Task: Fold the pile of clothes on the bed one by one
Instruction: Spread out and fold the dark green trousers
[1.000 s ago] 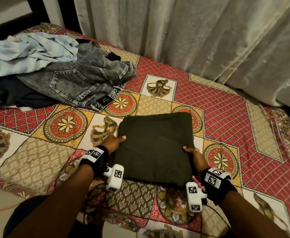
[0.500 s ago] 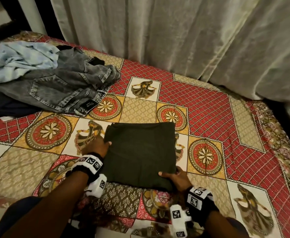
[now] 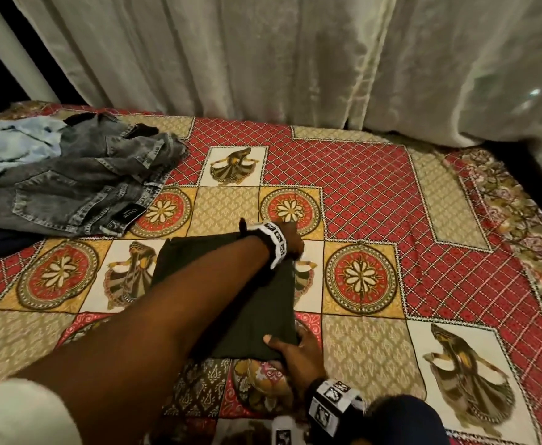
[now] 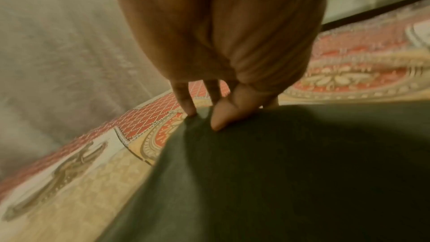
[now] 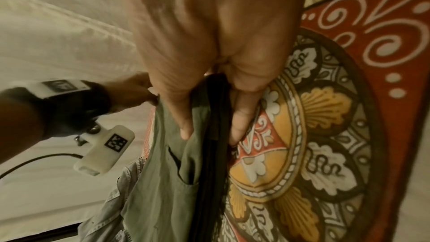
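Pinching the folded dark garment (image 3: 247,303), both grips, left hand (image 3: 292,242), right hand (image 3: 295,351); jeans (image 3: 80,184) patch reads "Dior".

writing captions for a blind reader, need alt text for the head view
Two hands hold a folded dark green garment on a patterned bedspread: left hand at its far right corner, right hand at its near right corner. Grey jeans lie far left.
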